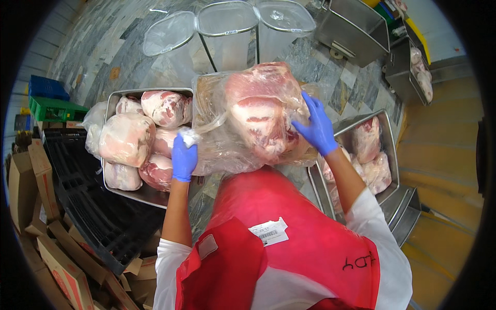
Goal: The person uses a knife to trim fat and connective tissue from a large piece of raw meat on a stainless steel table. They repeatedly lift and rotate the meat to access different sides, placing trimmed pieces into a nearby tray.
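Observation:
In front of me a large piece of raw pink meat [261, 111] rests on clear plastic film [222, 147] spread over a cardboard box [209, 93]. My left hand [184, 159], in a blue glove, is closed on a bunched end of that film, left of the meat. On the other side, my right hand [318, 126], gloved alike, has its fingers spread and lies against the meat's right edge. Beside my left hand stands a metal bin [150, 197] full of meat pieces [126, 139]. Another metal bin [395, 160] with meat is below my right hand.
Ahead stand three frames with clear plastic bags [227, 31]. Metal carts [356, 36] are at the far right, one with meat. A black pallet [82, 191] and flattened cardboard boxes [67, 268] lie at the left, near a green crate [54, 109].

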A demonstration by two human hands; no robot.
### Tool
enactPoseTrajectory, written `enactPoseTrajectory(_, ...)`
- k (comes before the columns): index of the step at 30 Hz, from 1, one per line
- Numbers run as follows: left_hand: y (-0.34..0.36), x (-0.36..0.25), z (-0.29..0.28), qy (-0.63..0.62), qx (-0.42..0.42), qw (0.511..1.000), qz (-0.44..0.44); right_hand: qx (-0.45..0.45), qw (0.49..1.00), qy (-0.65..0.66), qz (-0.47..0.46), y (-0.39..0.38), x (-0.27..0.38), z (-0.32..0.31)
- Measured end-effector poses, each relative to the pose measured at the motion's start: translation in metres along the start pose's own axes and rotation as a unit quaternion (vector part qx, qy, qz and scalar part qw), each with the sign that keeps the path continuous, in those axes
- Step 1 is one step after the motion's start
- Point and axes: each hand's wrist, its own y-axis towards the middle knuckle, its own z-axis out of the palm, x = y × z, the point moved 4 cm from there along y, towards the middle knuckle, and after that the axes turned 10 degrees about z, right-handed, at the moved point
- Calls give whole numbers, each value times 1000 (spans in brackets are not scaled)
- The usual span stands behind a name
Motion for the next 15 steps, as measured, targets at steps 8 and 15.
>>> enactPoseTrajectory(8, -4, 28, 60, -67, 97, 982, -150, 10, 993, -67, -101, 244, 75, 64)
enactPoseTrajectory(15, 26, 50, 149, -175, 132, 967, -126, 132, 973, 175, -70, 256, 41, 123)
